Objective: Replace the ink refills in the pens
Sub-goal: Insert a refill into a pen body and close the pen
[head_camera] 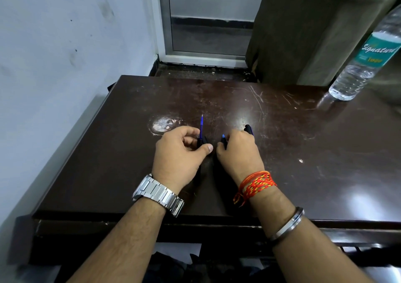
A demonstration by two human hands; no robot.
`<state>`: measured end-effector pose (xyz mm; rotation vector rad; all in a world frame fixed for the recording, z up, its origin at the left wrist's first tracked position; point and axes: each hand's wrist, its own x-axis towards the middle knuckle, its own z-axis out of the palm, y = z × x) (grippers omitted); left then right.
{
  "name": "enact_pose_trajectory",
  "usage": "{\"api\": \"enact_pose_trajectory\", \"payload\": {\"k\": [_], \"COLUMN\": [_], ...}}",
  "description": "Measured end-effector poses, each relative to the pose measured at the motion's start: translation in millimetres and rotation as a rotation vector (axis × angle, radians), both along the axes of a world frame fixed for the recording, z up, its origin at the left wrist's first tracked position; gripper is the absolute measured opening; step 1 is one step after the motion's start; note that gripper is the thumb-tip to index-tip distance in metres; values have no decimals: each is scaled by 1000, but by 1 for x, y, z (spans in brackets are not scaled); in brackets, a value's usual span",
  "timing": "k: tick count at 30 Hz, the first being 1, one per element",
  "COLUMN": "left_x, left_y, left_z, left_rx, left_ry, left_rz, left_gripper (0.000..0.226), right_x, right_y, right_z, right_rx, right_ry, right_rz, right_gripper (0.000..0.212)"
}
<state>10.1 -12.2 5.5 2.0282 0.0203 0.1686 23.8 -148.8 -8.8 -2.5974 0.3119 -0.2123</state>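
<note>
**Refill half out of barrel**

Blue refill [201, 126] sticks up from black barrel [201, 142] in left hand [179, 152], grip closed on barrel; thin, light, bendy, so pull near barrel, straight; right hand [237, 150] closed on second pen [248, 129]; both over table [303, 152].

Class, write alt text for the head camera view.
Two hands over a dark table: the left hand holds a blue refill pointing away, the right hand a black pen part. A water bottle stands far right.
</note>
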Motion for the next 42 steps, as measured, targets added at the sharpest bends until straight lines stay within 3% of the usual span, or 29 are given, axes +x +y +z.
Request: {"api": "enact_pose_trajectory", "payload": {"k": [3,6,11,14,25,34,42], "left_x": [-1,0,0,-1,-2,-2,0], "left_y": [-1,-2,-3,-3,-3,-3,-1], "left_z": [0,-2,-5,-5,-2,-2,1], "left_rx": [3,-5,19,52,94,70,-30], "left_ry": [11,31,66,69,59,38,-47], "left_rz": [-22,-52,-109,-137,-165,-157,-11], "left_gripper": [28,24,23,21,19,19,52], "right_x": [3,5,8,5,2,-2,-5], "right_y": [-2,-5,3,4,3,5,12], "right_z": [-1,-1,13,18,22,21,11], "right_rx": [39,200,971,1185,1281,1179,1038], "right_ry": [18,-42,-295,-303,-289,-207,-101], "right_rz": [-28,-43,-49,-38,26,103,247], "right_gripper": [19,19,15,15,14,13,14]}}
